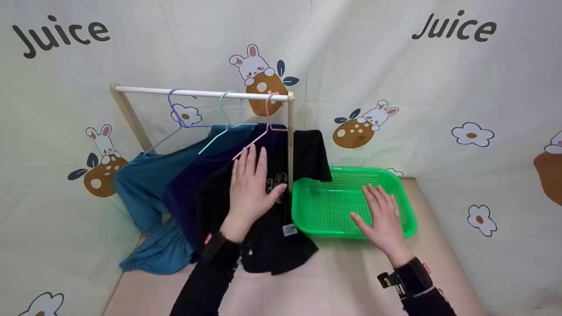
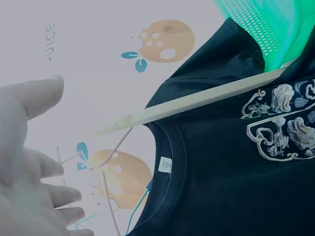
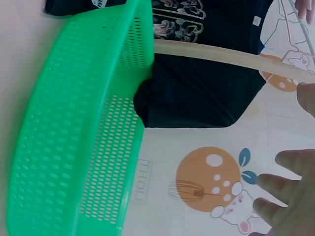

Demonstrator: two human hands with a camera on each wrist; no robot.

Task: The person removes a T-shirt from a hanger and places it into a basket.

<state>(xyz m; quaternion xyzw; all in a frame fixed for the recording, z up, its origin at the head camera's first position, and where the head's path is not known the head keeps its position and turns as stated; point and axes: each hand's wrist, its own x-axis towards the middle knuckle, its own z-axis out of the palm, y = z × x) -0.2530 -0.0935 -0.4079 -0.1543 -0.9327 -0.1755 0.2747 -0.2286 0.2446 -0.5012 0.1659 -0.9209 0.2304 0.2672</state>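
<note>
A black T-shirt with a printed chest hangs from a pink hanger at the right end of the rail. My left hand, fingers straight, is held in front of this shirt and grips nothing. Over the green plastic basket my right hand hovers with fingers spread, holding nothing. Behind the black shirt hang a dark navy garment on a light blue hanger and a teal garment on a purple hanger. One black sleeve reaches over the basket's edge.
The clothes rack has a white rail and wooden posts. A teal sleeve trails onto the pale tabletop. Printed cloth surrounds the table at the back and sides.
</note>
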